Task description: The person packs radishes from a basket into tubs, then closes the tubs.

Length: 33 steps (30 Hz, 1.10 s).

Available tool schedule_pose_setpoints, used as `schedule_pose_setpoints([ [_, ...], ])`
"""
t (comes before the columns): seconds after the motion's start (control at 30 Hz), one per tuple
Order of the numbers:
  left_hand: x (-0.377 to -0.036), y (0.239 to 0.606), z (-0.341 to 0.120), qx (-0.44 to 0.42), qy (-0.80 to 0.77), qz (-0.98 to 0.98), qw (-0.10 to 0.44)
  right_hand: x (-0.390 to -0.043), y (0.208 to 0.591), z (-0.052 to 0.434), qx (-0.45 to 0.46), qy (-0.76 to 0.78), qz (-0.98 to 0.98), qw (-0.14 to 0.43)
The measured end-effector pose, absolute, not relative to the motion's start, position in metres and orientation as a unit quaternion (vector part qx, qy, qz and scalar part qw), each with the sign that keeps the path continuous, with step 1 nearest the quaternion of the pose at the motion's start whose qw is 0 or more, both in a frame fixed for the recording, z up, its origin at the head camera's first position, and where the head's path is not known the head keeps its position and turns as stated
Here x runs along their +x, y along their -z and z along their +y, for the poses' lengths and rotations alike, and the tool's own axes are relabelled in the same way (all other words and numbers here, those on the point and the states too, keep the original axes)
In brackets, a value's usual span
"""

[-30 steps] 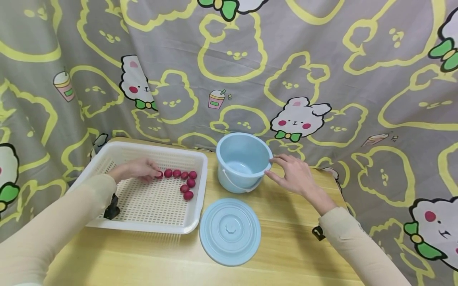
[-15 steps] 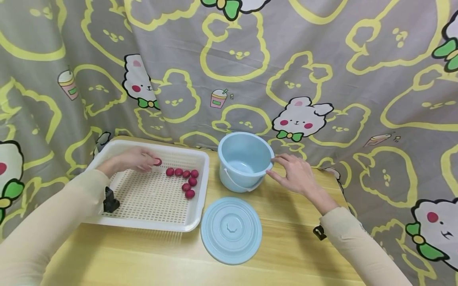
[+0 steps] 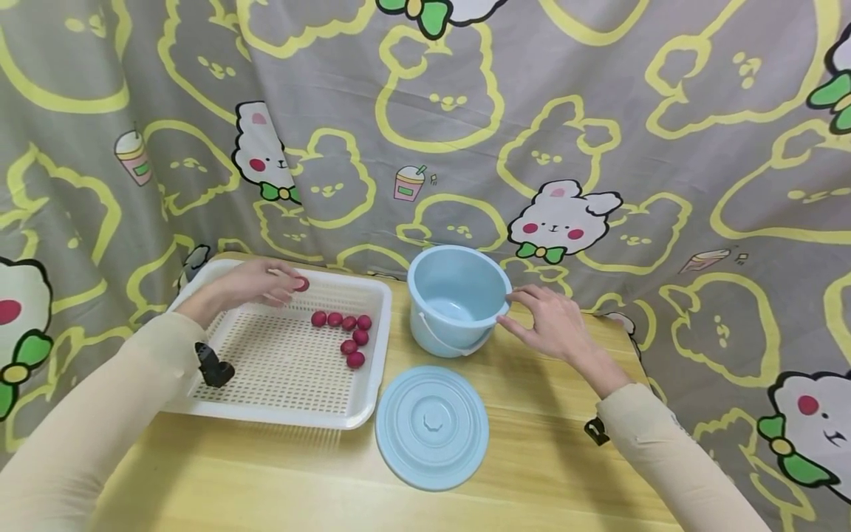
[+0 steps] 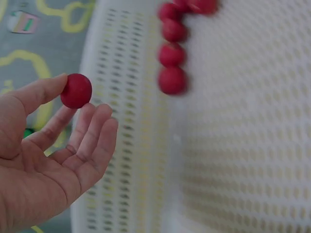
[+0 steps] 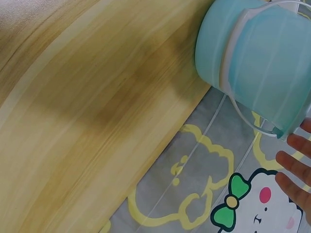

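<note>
In the head view my left hand (image 3: 255, 284) is raised over the back rim of a white plastic basket (image 3: 279, 423). Thumb and index finger pinch a small round red radish-like thing (image 4: 77, 91), while the other fingers bend loosely. Several more of these red things (image 3: 349, 323) lie in the basket's back right part, in a bent line. On the table stands a light blue bucket (image 3: 439, 336), upright, lidless, with its white handle hanging down in front. My right hand (image 3: 555, 325) touches the right side of its rim with extended fingers (image 5: 294, 162) and thumb.
A round light blue lid (image 3: 432, 428) lies flat on the wooden table (image 3: 532, 458) in front of the bucket. Behind the table hangs a grey patterned curtain (image 3: 372, 89). A black mount (image 3: 214, 367) is strapped at the left wrist, over the basket.
My left hand has lifted the pinched red thing from the basket floor, up and back toward the rear rim. The right hand stays at the bucket's rim.
</note>
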<state>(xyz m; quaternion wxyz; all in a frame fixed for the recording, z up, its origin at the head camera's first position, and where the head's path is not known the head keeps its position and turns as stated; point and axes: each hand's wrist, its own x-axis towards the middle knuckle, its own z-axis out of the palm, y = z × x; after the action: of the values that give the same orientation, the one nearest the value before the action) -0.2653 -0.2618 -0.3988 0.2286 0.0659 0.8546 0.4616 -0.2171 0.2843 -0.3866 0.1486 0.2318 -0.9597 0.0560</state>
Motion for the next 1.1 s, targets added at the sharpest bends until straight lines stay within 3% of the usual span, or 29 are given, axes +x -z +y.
schedule_pose_setpoints([
  [0.3, -0.264, 0.374, -0.243, 0.075, -0.483, 0.847, 0.208, -0.218, 0.386, 0.284, 0.233, -0.055, -0.960, 0.148],
  [1.1, -0.268, 0.359, -0.149, 0.080, -0.563, 0.800, 0.190, -0.218, 0.388, 0.286, 0.231, -0.054, -0.961, 0.146],
])
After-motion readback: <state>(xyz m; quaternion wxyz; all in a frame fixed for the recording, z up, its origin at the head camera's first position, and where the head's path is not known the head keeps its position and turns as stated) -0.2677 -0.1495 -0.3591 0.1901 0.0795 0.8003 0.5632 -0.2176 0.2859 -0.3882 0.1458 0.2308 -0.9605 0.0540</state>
